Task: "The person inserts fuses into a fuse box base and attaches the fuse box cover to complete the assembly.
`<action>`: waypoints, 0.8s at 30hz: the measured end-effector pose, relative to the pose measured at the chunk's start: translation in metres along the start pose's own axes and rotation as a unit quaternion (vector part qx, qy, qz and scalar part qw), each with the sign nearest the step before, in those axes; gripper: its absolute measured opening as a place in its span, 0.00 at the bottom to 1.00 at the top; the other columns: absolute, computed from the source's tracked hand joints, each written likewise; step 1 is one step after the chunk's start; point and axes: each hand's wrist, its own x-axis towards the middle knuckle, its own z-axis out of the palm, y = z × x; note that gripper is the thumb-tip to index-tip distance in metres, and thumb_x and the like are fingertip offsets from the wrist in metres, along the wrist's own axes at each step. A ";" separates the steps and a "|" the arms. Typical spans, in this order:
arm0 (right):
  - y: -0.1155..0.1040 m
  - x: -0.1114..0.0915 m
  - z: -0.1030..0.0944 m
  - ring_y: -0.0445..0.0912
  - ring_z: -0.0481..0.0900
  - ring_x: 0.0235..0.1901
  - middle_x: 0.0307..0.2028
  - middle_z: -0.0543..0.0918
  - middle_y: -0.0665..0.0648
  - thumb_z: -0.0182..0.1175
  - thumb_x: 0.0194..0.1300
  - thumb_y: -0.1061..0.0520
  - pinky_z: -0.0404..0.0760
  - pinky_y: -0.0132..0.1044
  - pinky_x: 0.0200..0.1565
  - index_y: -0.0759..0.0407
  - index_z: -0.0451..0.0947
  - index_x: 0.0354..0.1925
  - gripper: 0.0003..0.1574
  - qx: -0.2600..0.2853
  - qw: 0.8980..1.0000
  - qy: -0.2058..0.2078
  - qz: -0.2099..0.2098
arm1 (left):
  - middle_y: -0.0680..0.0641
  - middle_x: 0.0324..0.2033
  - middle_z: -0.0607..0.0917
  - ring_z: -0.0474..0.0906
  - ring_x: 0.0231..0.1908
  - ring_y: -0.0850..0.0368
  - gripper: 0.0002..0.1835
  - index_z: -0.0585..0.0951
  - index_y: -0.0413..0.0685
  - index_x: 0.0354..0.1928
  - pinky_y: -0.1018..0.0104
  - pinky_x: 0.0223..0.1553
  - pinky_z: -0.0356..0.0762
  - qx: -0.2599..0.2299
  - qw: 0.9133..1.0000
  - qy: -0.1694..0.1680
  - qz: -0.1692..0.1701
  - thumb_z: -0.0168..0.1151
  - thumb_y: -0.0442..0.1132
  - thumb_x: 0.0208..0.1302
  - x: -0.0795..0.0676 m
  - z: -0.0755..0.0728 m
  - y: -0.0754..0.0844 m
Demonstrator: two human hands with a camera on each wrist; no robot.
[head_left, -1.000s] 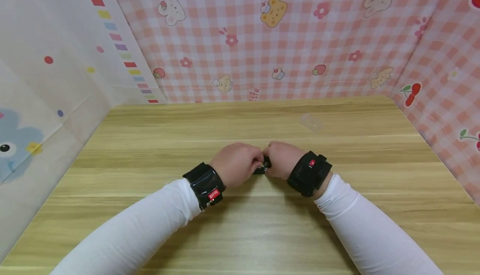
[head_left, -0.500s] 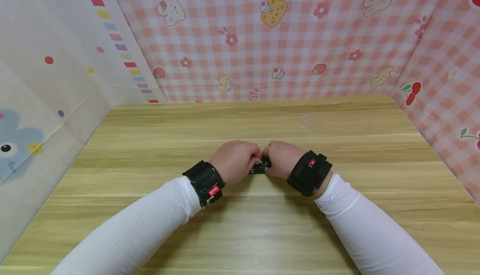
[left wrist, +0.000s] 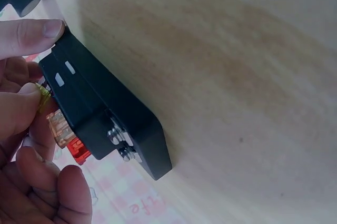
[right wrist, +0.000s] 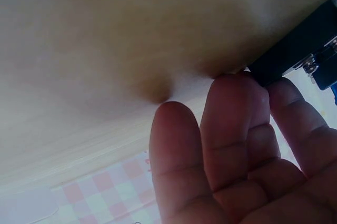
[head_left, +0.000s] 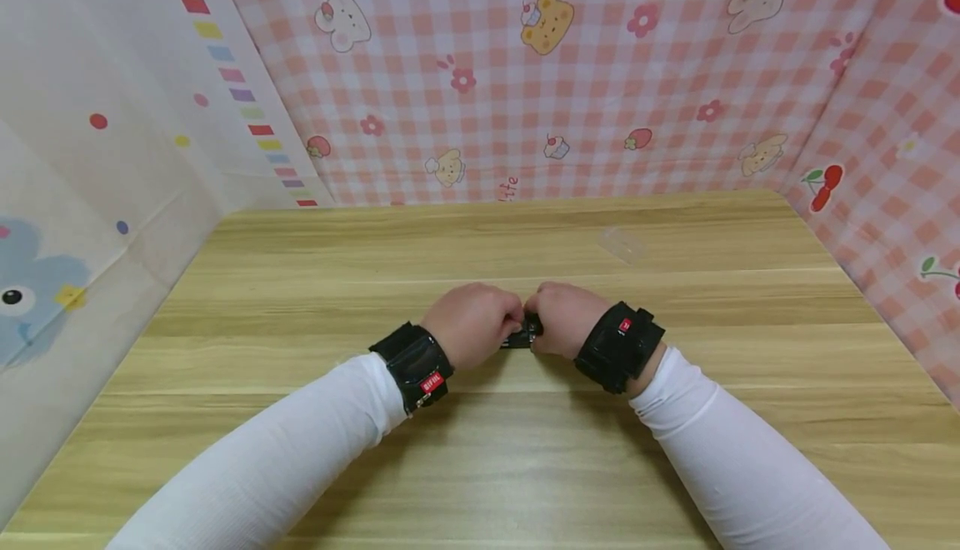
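Observation:
A black fuse box (head_left: 516, 340) is on the table between both hands. The left wrist view shows its metal screw terminals (left wrist: 120, 142), an orange fuse (left wrist: 61, 128) and a red fuse (left wrist: 79, 151), both see-through. My left hand (head_left: 474, 325) pinches a yellow blade fuse (left wrist: 43, 97) at the box's top side; whether it is seated is hidden by the fingers. My right hand (head_left: 572, 319) grips the other end of the box, its fingers (right wrist: 229, 124) low by the table. A bit of a blue fuse (right wrist: 335, 94) shows at the right wrist view's edge.
A clear plastic cover (head_left: 622, 245) lies on the wooden table (head_left: 480, 467) behind the right hand. Printed cloth (head_left: 495, 117) hangs along the back and both sides. Black straps (head_left: 619, 347) circle the wrists.
My left hand shifts slightly away to the left, then a little back toward the right, still at the fuse box. The right hand and the box stay about where they were.

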 end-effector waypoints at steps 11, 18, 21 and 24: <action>-0.001 -0.001 -0.001 0.44 0.69 0.25 0.27 0.75 0.50 0.71 0.42 0.58 0.71 0.36 0.29 0.53 0.80 0.29 0.11 0.011 1.000 -0.001 0.009 | 0.61 0.24 0.79 0.70 0.26 0.66 0.04 0.83 0.57 0.29 0.67 0.33 0.73 0.021 0.999 -0.002 0.031 0.63 0.40 0.60 0.002 -0.001 0.004; -0.002 0.000 -0.002 0.44 0.69 0.25 0.26 0.75 0.50 0.71 0.41 0.59 0.71 0.37 0.29 0.53 0.81 0.29 0.12 0.015 1.000 -0.003 0.013 | 0.62 0.22 0.78 0.69 0.26 0.66 0.05 0.83 0.57 0.27 0.67 0.32 0.72 0.036 0.999 0.005 0.038 0.63 0.40 0.60 0.002 0.000 0.006; -0.002 0.000 -0.001 0.44 0.69 0.25 0.27 0.75 0.50 0.71 0.41 0.58 0.71 0.37 0.29 0.54 0.81 0.29 0.12 0.012 1.000 -0.005 0.019 | 0.62 0.22 0.78 0.69 0.26 0.66 0.05 0.82 0.57 0.27 0.67 0.31 0.72 0.041 0.998 0.007 0.041 0.63 0.40 0.60 0.003 0.001 0.006; -0.003 -0.001 -0.002 0.44 0.69 0.24 0.27 0.75 0.50 0.71 0.42 0.58 0.70 0.37 0.28 0.54 0.81 0.29 0.11 0.011 1.000 -0.003 0.020 | 0.62 0.21 0.78 0.69 0.26 0.66 0.05 0.82 0.57 0.26 0.67 0.31 0.72 0.041 0.998 0.009 0.043 0.63 0.40 0.60 0.003 0.002 0.006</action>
